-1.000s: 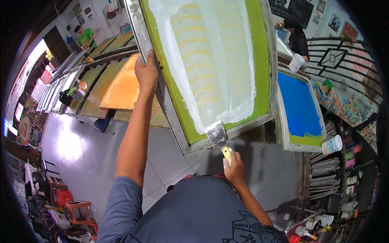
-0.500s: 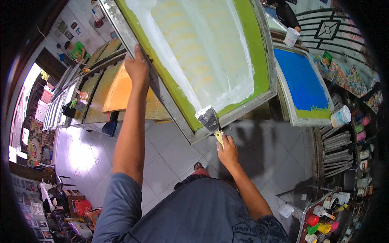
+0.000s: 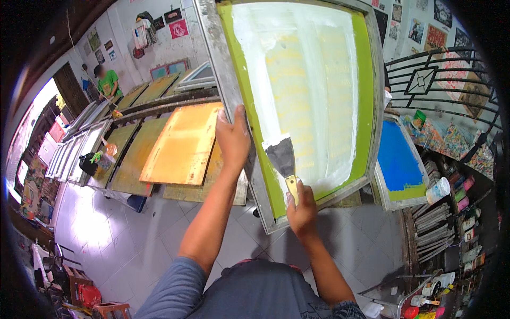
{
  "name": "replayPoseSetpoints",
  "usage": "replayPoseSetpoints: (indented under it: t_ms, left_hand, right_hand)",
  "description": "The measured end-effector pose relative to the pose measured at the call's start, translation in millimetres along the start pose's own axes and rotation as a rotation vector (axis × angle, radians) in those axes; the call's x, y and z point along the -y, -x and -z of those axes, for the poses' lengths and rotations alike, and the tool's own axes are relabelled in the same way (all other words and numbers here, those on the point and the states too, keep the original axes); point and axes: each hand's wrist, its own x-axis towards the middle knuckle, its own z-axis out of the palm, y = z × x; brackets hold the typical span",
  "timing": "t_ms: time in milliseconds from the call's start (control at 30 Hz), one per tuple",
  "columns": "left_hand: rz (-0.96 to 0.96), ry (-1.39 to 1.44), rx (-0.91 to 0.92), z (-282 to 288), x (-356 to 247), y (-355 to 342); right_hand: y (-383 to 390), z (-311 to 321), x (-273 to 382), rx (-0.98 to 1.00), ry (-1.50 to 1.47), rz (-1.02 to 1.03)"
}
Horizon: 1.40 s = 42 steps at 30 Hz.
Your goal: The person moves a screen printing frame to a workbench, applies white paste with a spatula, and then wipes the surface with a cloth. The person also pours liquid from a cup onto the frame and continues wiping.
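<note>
A large rectangular grey-framed screen with an olive-green border [image 3: 363, 133], coated in white paste [image 3: 313, 106], is before the person, its left edge gripped by the left hand [image 3: 234, 141]. The right hand [image 3: 303, 215] holds a flat metal scraper with a pale-yellow handle [image 3: 284, 159] over its lower-left part. Leftward lies a rectangular orange board [image 3: 183, 146]; rightward, a blue-coated framed screen [image 3: 398, 154].

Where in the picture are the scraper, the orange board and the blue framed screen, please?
Scraper [image 3: 282, 158]: head view, on its metal blade.
Orange board [image 3: 180, 144]: head view, middle of its flat upper face.
Blue framed screen [image 3: 399, 157]: head view, on its blue area.
</note>
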Motion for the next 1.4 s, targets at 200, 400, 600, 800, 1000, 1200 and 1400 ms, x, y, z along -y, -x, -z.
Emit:
replayPoseSetpoints:
  t_ms: [200,400,600,800,1000,1200,1400]
  left_hand:
    - [0.043,0.108,0.053,8.0,-35.9,-22.6]
    - [0.049,0.098,0.034,5.8,-61.3,-20.4]
    - [0.031,0.096,0.002,20.0,-57.4,-8.9]
    - [0.024,0.084,-0.014,34.4,-71.7,-11.7]
    - [0.040,0.138,0.010,27.3,-70.5,-10.6]
    - [0.042,0.083,0.008,29.3,-54.6,-21.2]
    - [0.093,0.004,0.015,-6.0,-5.2,-16.5]
  right_hand:
    - [-98.2,34.6,74.4,-0.014,0.083,-0.031]
    - [-157.9,73.4,116.8,0.031,0.062,-0.050]
    - [-195.9,82.7,150.2,0.076,0.136,-0.076]
    - [-238.8,94.2,192.3,0.022,0.114,-0.031]
    - [-282.1,100.0,196.3,-0.103,0.041,0.030]
    - [-248.3,109.5,131.4,-0.276,-0.124,0.109]
    - [-91.4,130.0,-39.3,-0.227,0.060,-0.084]
